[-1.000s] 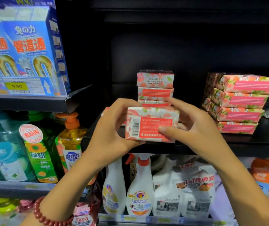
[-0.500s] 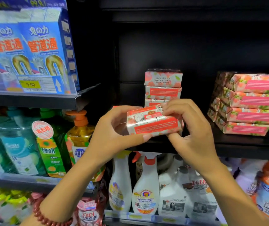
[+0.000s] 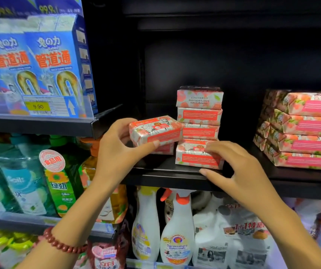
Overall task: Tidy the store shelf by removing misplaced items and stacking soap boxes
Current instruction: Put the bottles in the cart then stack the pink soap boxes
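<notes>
On the dark shelf (image 3: 155, 168), the left hand (image 3: 116, 152) grips a soap box (image 3: 155, 131) ready for stacking; the right hand (image 3: 241, 171), fingers loosely spread, touches the front box (image 3: 192, 159), probably squaring it.

Landmark soap stack (image 3: 199, 117): label print too small to read; bottom box part-covered by right hand (image 3: 239, 177) fingers.
Left of stack: lower box (image 3: 164, 149) mostly hidden behind held soap box (image 3: 155, 131).
Right of stack: pink boxes (image 3: 309, 129) cut by frame edge.
Far left of stack: blue cartons (image 3: 39, 61) and bottles (image 3: 23, 181) blurred, cut off.
</notes>
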